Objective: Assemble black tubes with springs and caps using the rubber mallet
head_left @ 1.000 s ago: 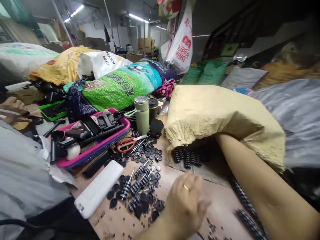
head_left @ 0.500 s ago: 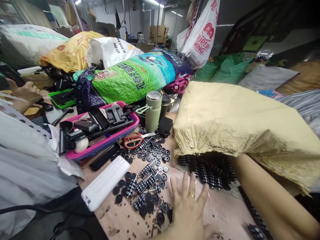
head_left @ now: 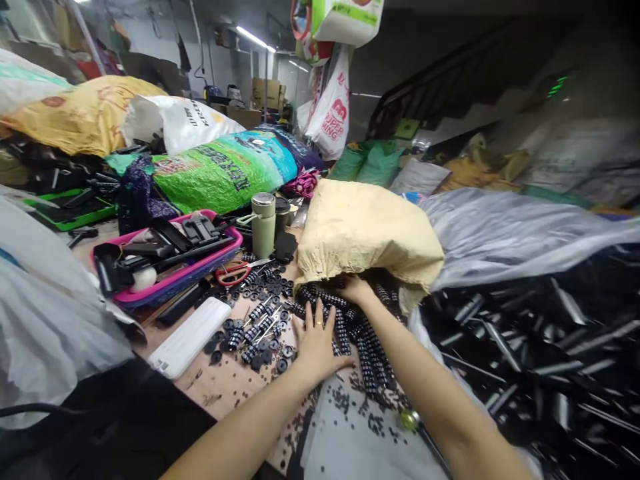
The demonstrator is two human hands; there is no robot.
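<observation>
My left hand (head_left: 317, 343) lies with its fingers spread on the table, at the edge of a pile of black rows of number-marked wheels (head_left: 371, 363). It holds nothing. At the mouth of a pale yellow sack (head_left: 367, 223), my right hand (head_left: 354, 291) reaches in over the black rows; its fingers are mostly hidden, so a grip cannot be made out. Left of my left hand are short black number-wheel sets on metal pins (head_left: 257, 327) and loose black discs (head_left: 216, 357). Tiny dark rings (head_left: 343, 398) are scattered nearby, some on a pale sheet (head_left: 345, 447).
A white oblong case (head_left: 193, 337), red-handled scissors (head_left: 234, 273) and a pink-rimmed basket (head_left: 173, 277) of black parts stand left. A green flask (head_left: 263, 227) is behind. On the right, a large bag (head_left: 540, 373) holds black rods. Filled sacks (head_left: 215, 170) line the back.
The view has swung right and taken in more of the table. Black rows now lie outside the sack's mouth. My right hand shows at the opening; my left stays spread, nearer the sack.
</observation>
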